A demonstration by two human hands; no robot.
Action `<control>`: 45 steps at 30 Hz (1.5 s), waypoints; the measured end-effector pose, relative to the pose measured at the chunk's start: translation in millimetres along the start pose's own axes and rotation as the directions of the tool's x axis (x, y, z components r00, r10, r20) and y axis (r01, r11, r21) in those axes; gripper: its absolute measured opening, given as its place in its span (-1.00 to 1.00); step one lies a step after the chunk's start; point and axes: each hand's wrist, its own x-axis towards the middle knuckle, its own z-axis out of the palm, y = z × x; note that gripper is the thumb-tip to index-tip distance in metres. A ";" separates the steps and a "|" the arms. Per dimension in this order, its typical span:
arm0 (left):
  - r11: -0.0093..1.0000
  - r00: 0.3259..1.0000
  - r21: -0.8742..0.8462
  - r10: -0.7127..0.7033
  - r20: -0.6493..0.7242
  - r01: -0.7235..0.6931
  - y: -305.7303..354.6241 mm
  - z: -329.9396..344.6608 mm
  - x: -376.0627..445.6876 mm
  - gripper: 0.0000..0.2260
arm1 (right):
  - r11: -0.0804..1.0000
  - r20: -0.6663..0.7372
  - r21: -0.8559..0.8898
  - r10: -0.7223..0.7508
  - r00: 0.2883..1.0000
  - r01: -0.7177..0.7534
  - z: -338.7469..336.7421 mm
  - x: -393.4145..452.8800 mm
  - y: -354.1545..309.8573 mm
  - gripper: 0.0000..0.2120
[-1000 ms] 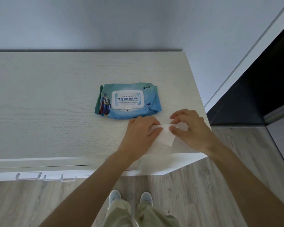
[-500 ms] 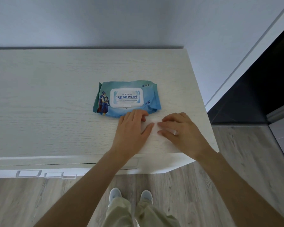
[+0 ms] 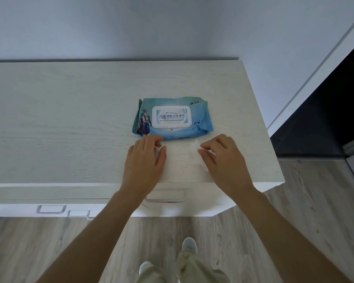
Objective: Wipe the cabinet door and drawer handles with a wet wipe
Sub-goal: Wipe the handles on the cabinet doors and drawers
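Both hands' grip pinches the white wet wipe (image 3: 182,160) spread on the worktop (image 3: 70,123): left hand (image 3: 145,160), right hand (image 3: 223,160); its pale edges barely show.

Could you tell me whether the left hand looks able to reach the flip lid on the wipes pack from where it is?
Probably yes. The left hand rests on the wet wipe just in front of the wipes pack, and nothing lies between its fingers and the closed flip lid.

We stood in a home: a pale wood-grain cabinet (image 3: 70,119) against a plain wall (image 3: 131,27), wood-look flooring (image 3: 294,221) underfoot.
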 end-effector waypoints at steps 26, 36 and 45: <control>0.745 0.795 0.516 0.578 -0.182 -0.423 -114.2 31.3 -98.1 -0.20 | 0.991 -0.492 0.099 0.127 0.861 -0.090 51.7 -90.0 -38.9 -0.69; 0.766 0.491 0.566 0.635 -0.596 -0.304 -124.7 83.2 -57.2 -0.11 | 0.955 -0.672 0.277 0.116 0.732 0.104 105.7 -112.6 -7.8 -0.89; 0.773 0.355 0.563 0.634 -0.686 -0.293 -128.1 97.2 -43.0 -0.12 | 0.910 -0.826 0.195 -0.048 0.562 0.365 145.3 -105.4 26.5 -0.85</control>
